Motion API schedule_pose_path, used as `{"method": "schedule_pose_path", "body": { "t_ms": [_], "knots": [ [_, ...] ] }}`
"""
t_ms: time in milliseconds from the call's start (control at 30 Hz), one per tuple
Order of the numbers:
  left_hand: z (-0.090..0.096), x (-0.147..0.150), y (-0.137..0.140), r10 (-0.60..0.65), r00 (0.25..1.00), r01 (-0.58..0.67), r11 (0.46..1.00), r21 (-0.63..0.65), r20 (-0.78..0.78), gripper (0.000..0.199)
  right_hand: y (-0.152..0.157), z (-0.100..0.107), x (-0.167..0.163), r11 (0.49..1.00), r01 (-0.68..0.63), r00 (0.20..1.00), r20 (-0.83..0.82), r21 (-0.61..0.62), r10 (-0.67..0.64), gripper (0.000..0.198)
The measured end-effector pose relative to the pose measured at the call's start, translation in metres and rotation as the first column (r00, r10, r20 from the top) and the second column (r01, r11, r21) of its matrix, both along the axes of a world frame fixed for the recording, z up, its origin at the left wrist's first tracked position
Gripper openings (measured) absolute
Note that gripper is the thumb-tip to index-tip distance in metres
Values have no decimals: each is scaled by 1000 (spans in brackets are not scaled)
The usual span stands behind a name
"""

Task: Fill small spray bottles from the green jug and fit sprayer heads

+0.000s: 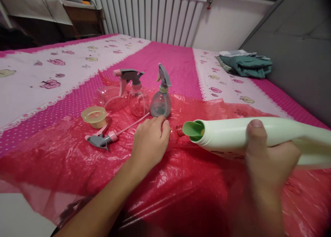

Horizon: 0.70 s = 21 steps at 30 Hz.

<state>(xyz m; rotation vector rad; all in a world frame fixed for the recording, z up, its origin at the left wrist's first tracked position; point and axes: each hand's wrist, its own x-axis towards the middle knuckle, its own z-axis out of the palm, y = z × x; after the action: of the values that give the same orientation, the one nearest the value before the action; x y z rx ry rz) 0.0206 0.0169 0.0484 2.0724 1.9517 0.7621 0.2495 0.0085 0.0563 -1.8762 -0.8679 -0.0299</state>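
Observation:
My left hand [152, 140] is closed around a clear bottle [175, 133], which is mostly hidden; its open neck points right. My right hand [269, 157] grips a large pale green detergent jug [227, 132] tipped onto its side. The jug's green spout [192, 129] is right at the bottle's mouth; whether liquid flows I cannot make out. Left of my left hand lies a loose grey and pink trigger sprayer [102, 141] with its tube. A yellowish cap [94, 116] rests behind it. Beyond stand a pink spray bottle [138, 101] and a grey spray bottle [160, 104].
Crinkled red plastic sheeting [124, 175] covers the near part of a bed with a pink patterned bedspread [170, 61]. Another clear bottle [110, 95] lies on its side. Folded clothes [245, 64] sit beside the grey headboard [292, 40]. A radiator [150, 14] lines the wall.

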Motion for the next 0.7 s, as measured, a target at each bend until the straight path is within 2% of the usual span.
{"method": "schedule_pose_path", "body": {
  "t_ms": [700],
  "knots": [
    [-2,-2,1,-23,998,24,1000,-20,51,30,1,-3,2,1000,-3,1000,2,24,3,79]
  ]
}}
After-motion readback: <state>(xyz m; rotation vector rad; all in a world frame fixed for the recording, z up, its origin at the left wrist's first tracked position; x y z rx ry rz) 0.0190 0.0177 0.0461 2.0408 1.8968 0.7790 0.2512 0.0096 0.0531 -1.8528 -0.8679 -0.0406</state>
